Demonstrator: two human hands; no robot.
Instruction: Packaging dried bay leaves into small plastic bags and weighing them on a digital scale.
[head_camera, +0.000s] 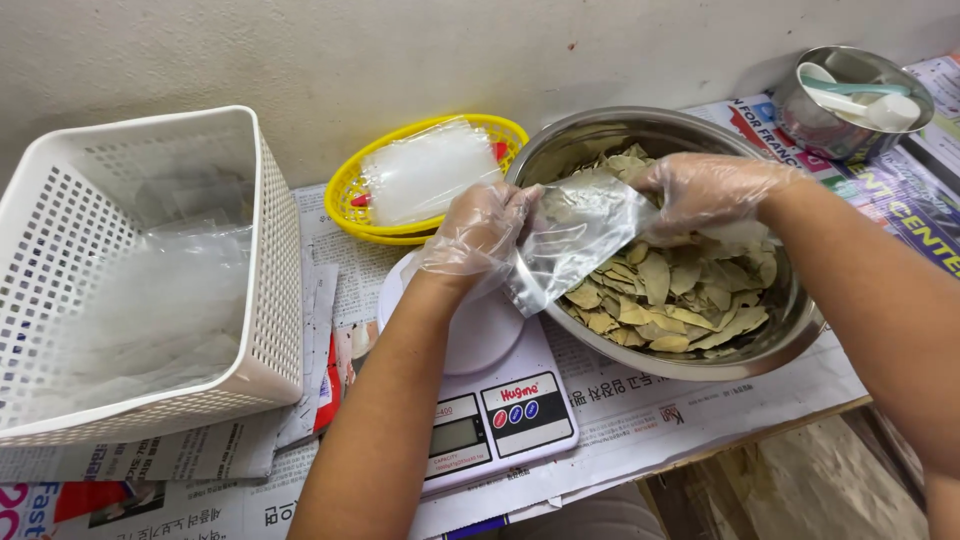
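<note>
Clear plastic gloves cover both hands as we look down from our head camera at a newspaper-lined worktop (640, 400). Our left hand (478, 232), near the centre of the view, is closed on the edge of a small transparent bag (572, 235), pinching it at its 9 o'clock side. Our right hand (705, 190), at 3 o'clock from the bag, has its fingers curled and tucked at the bag's mouth, touching the plastic; whether it grips leaves we cannot tell. The bag hangs tilted over the rim of a large steel bowl (790, 335) heaped with dried bay leaves (665, 290). Just below the left hand, at 6 o'clock, sits a white kitchen scale (495, 400) with its display toward us. At 11 o'clock from the bowl, a yellow oval basket (350, 195) holds a stack of empty clear bags (425, 170). Far out at 9 o'clock stands a white perforated crate (275, 290) with more plastic inside. At 2 o'clock, a small steel cup (815, 130) holds pale spoons (860, 100).
</note>
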